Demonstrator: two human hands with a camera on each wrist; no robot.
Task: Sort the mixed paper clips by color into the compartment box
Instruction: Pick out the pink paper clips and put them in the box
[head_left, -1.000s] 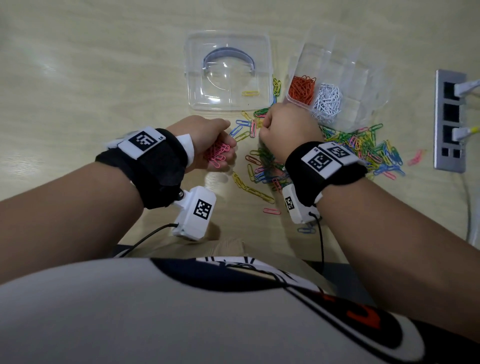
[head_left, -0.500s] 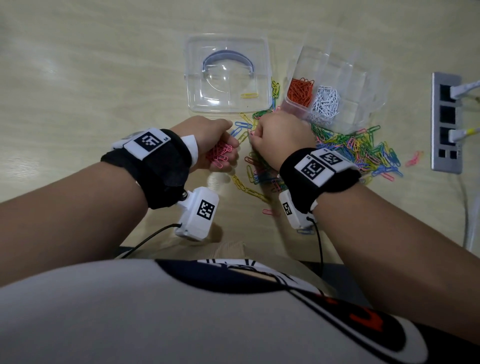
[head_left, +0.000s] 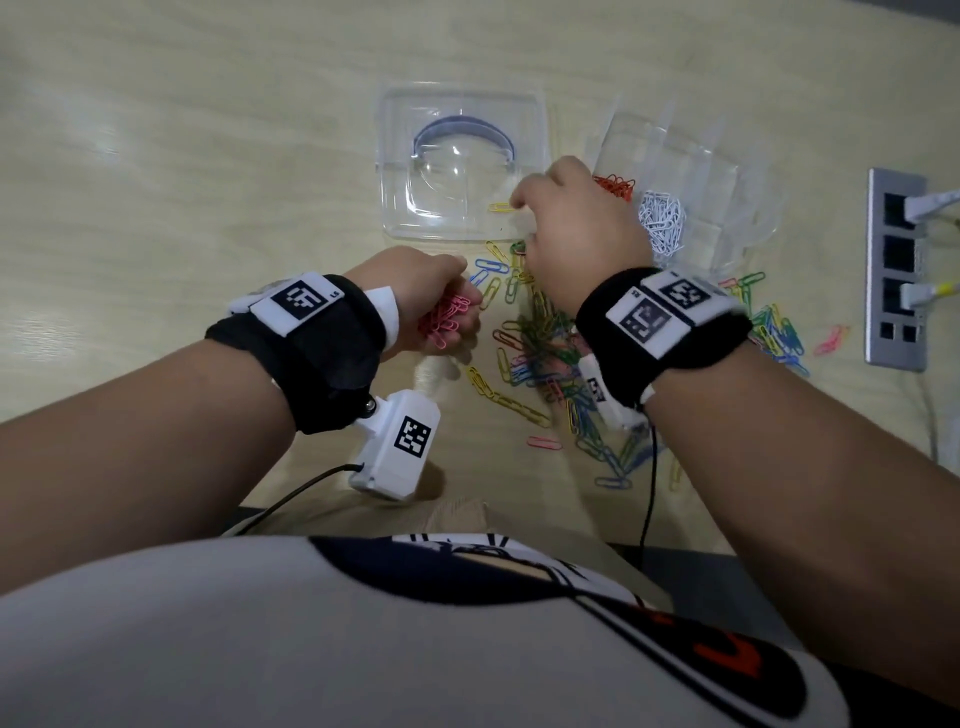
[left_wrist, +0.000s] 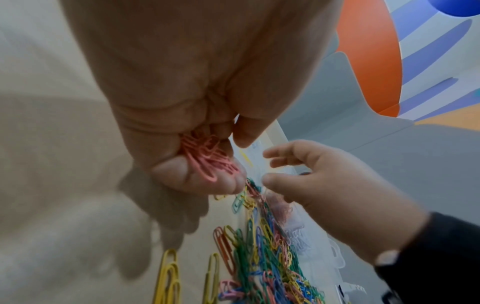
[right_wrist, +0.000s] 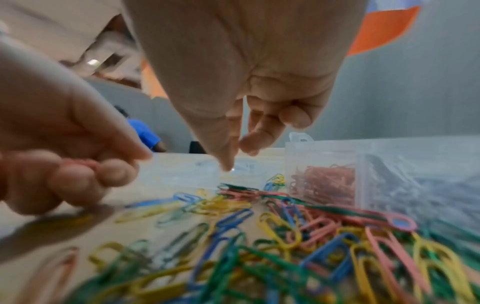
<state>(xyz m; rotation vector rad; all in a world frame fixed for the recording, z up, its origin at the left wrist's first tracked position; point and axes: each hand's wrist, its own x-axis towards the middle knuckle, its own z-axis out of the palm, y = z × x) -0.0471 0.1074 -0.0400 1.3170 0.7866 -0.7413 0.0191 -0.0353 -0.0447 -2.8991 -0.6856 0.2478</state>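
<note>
Both hands work above the pale wooden worktop (head_left: 156, 156). The left hand (head_left: 415, 291) is closed round a bunch of pink paper clips (head_left: 447, 319), fingers curled to keep them gathered, and hovers just left of the heap; it appears to serve as a holding store so that one colour can be delivered in a single trip. The right hand (head_left: 576, 234) is raised over the near edge of the clear plastic lid with a blue handle (head_left: 457, 171), thumb and forefinger drawn close together. Whether they pinch a clip cannot be told; the right wrist view shows no clip between the fingertips (right_wrist: 228, 164), but motion blur obscures that area.

The mixed heap of green, blue, yellow and pink paper clips (head_left: 540, 353) lies between the two forearms and runs right beneath the clear plastic compartment box (head_left: 727, 182). Orange paper clips (head_left: 615, 184) fill one compartment and white paper clips (head_left: 662, 218) the next; the remaining compartments look unfilled. One yellow paper clip (head_left: 501, 207) lies on the lid, beside the right hand.

Judgement: sorting is at an early stage, pink being collected. A grey power strip (head_left: 896, 270) sits at the far right.
</note>
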